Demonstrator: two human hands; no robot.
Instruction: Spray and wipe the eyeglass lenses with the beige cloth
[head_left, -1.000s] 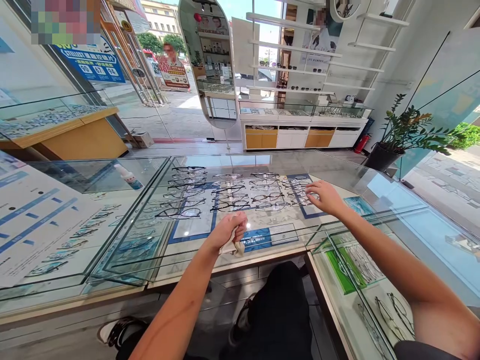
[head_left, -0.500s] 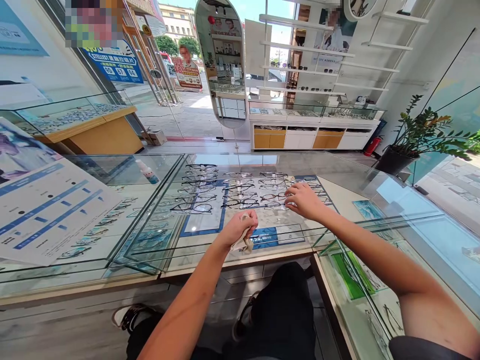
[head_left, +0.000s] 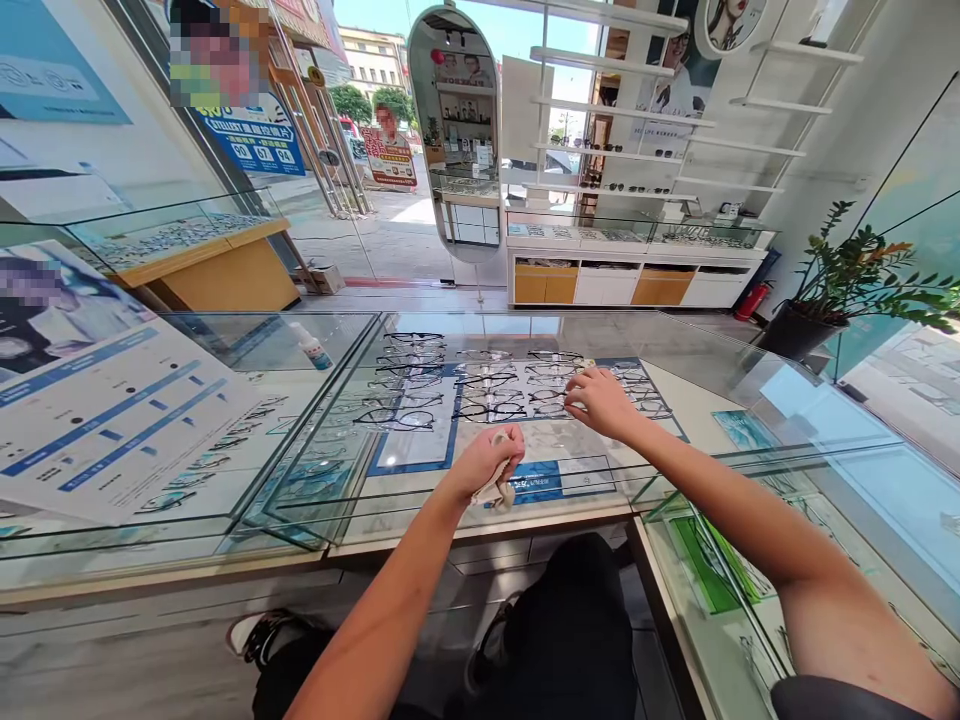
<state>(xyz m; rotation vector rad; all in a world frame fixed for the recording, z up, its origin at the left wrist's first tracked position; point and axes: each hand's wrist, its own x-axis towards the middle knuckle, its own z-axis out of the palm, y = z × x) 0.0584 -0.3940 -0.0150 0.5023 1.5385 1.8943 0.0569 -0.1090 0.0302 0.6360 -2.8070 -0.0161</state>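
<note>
My left hand (head_left: 486, 459) is closed around a small pale cleaning cloth (head_left: 496, 490), held just inside the open back of the glass display case (head_left: 322, 520). My right hand (head_left: 600, 400) reaches deeper into the case, fingers curled down onto a pair of glasses (head_left: 551, 402) in the third column of the rows of frames (head_left: 450, 385). Whether it grips that pair I cannot tell. The frames lie in neat rows on a white and blue display mat (head_left: 420, 445).
A spray bottle (head_left: 310, 346) stands inside the left case beside a large printed chart (head_left: 112, 410). Another glass case (head_left: 720, 580) with glasses runs along my right. A potted plant (head_left: 847, 290), a tall mirror (head_left: 457, 130) and wall shelves stand beyond.
My right hand has moved left from the rightmost column of frames to the third column. My left hand stays closed on the cloth, and my head has turned slightly left.
</note>
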